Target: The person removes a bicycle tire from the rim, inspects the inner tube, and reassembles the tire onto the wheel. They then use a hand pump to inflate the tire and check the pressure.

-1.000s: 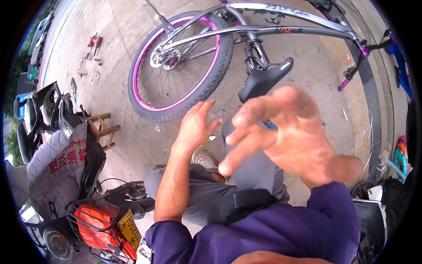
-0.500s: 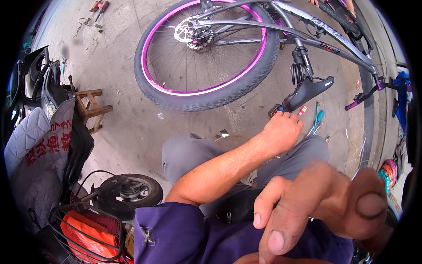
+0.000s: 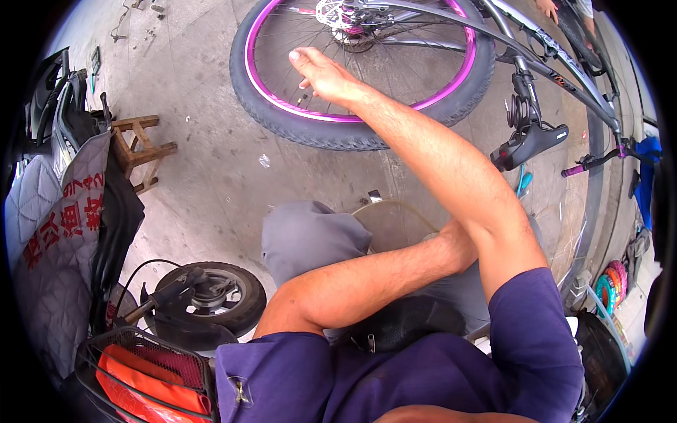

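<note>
A bicycle [image 3: 546, 60] with a silver-grey frame lies on its side. Its wheel [image 3: 462, 77] has a purple rim, a knobby black tyre and a brake disc. Over the near left part of this wheel reaches my right hand [image 3: 323, 76], fingers pointing left and apart, with nothing visible in them. Whether it touches the spokes I cannot tell. My left forearm crosses in front of my body, and my left hand [image 3: 462, 243] is mostly behind my right arm, its fingers hidden. Beyond that arm is the black saddle [image 3: 536, 144].
A wooden stool [image 3: 141, 148] stands at left beside a quilted grey cover [image 3: 53, 233]. A small wheel [image 3: 215, 296] and a basket with an orange bag [image 3: 151, 381] are nearer. A teal-handled tool [image 3: 525, 182] lies by the saddle. Another person's hand [image 3: 548, 8] shows at the top right.
My right hand has swung from close in front of me out over the wheel. My left hand, earlier beside the saddle, is now hidden behind my right arm. The view has shifted slightly.
</note>
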`<action>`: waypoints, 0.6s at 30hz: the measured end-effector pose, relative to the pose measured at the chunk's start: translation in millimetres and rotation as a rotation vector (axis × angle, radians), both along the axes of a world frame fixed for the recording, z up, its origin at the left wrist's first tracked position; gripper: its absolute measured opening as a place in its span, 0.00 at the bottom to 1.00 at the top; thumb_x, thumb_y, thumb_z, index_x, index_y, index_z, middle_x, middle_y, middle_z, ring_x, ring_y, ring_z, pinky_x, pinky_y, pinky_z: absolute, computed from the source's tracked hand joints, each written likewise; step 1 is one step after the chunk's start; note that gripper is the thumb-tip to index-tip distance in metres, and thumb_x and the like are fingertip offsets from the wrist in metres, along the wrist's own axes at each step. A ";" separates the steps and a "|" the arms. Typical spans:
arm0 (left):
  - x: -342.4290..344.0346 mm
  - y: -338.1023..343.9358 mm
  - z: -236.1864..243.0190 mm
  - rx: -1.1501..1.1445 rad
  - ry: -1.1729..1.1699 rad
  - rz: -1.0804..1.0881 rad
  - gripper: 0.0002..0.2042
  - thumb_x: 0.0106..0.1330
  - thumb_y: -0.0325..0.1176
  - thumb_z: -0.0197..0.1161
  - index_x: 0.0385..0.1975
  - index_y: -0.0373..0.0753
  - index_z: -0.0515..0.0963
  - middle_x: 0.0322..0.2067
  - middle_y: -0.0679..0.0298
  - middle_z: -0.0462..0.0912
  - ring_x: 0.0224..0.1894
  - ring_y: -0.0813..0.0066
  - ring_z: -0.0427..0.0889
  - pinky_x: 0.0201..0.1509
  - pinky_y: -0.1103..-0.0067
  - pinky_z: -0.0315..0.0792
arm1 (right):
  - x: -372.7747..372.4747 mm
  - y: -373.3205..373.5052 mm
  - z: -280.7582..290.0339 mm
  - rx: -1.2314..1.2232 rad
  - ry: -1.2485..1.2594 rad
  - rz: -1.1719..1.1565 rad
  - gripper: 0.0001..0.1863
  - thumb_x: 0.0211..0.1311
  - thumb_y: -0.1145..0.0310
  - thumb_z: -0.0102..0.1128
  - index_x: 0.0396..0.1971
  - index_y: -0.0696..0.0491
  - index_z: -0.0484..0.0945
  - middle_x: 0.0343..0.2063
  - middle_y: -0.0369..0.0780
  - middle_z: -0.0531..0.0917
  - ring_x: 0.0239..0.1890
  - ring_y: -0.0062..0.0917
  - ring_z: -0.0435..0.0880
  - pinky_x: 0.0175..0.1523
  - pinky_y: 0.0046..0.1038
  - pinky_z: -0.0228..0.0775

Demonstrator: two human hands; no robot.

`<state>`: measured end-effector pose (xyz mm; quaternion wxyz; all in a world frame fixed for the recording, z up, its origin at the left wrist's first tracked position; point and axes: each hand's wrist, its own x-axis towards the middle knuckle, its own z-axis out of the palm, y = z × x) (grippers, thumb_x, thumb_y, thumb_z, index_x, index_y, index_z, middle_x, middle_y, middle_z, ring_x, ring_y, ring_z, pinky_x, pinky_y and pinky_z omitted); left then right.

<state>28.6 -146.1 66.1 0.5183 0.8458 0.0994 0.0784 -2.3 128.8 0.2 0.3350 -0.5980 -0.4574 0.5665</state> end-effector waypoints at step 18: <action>16.6 -19.1 -5.4 -0.036 -0.213 0.161 0.23 0.68 0.38 0.59 0.63 0.43 0.74 0.62 0.59 0.76 0.67 0.59 0.71 0.73 0.63 0.60 | -11.3 7.2 -24.1 -0.030 -0.085 0.129 0.43 0.74 0.33 0.40 0.70 0.56 0.66 0.65 0.55 0.73 0.69 0.45 0.72 0.70 0.43 0.66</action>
